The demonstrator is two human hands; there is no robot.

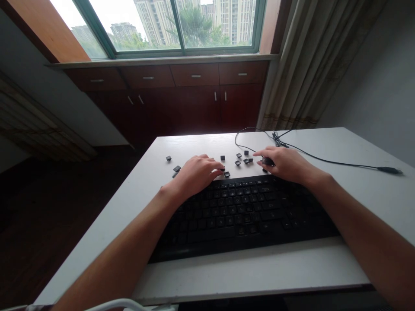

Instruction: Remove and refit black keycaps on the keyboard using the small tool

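Behind the black keyboard [210, 235], my left hand [200, 170] pinches a small black keycap [222, 169] between thumb and fingers. Just beside those fingertips another keycap [227, 174] rests on the table. My right hand [282, 160] is above the keyboard's back right edge, index finger and thumb reaching left. A small dark thing [267, 161] shows within its curled fingers; its kind is unclear. One more dark keycap [265, 169] lies below that hand. Several keys are absent from the keyboard, leaving bare sockets near its lower middle.
Between the hands lie several loose keycaps [237, 163] on the white table [106, 224]. To the left are a single keycap [168, 158] and others near my left wrist. A black cable [337, 163] runs along the back right to a plug [389, 170].
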